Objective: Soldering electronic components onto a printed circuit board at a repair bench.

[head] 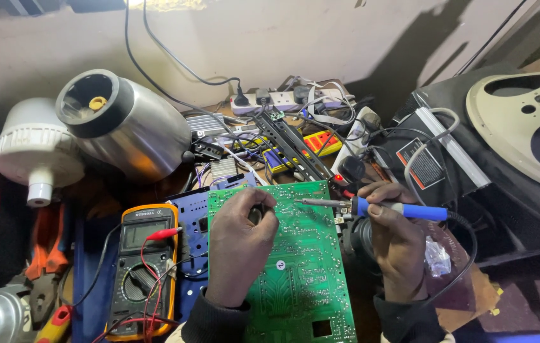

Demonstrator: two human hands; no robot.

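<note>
1. Holding the soldering iron (pixel 384 208) in my right hand (pixel 397 248), I grip its blue handle like a pen, fingers wrapped around it near the metal shaft, so the tip points left and hovers just above the green circuit board (pixel 295 267).

2. My left hand (pixel 238 244) rests on the board's upper left part, fingers curled tight around something small and dark near the thumb; I cannot tell what it is. Resting there, the hand pins the board flat.

3. The board lies solder side up, between my two hands and straight below my eyes, so the joints face me. It overlaps a blue panel (pixel 195 235) at its left edge.

4. The yellow multimeter (pixel 143 267) sits just left of the board, screen toward me, with its red probe leads (pixel 155 279) draped over its face, near my left hand.

5. The iron's black cord (pixel 466 254) loops away to the right, clear of the board.

6. A power strip (pixel 282 98) lies against the wall at the back with plugs in it, well apart from the board, and tangled wires run from it toward my bench.

7. A steel appliance body (pixel 124 124) and a white plastic part (pixel 38 149) are pushed to the back left, away from my hands.
</note>
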